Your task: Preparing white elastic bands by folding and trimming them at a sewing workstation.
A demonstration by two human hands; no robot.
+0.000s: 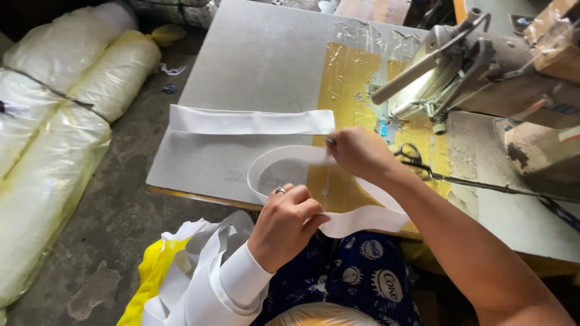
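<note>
Both hands are pinching the white strip (pixel 284 158), left hand (pixel 286 224) and right hand (pixel 357 151), so keeping it flat and untwisted is mattering most.

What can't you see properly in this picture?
All from the head view:
- Left hand: its fingertips curl under, hiding how they pinch the white band.
- Right hand: its back hides the fingers on the band's loop.
- Sewing machine: cut off by the right edge; the needle is too small to make out.
- Scissors: partly behind the right wrist.
- Plastic-wrapped rolls: cut off by the left edge.
</note>
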